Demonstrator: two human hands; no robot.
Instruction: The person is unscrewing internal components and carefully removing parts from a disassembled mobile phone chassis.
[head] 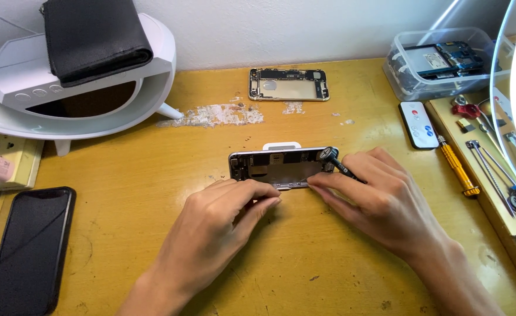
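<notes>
Black-cased phone (29, 248) lies well left of my left hand (220, 213), whose fingertips pinch the opened phone chassis (281, 167) just ahead on the desk (305, 257). My right hand (381, 196) holds a small screwdriver (339, 164) over its right end.

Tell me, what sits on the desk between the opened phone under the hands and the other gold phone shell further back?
Only a small white rectangular piece beside the opened phone; then bare yellow wooden desk with scraped patches up to the gold phone shell, per the head view.
</notes>
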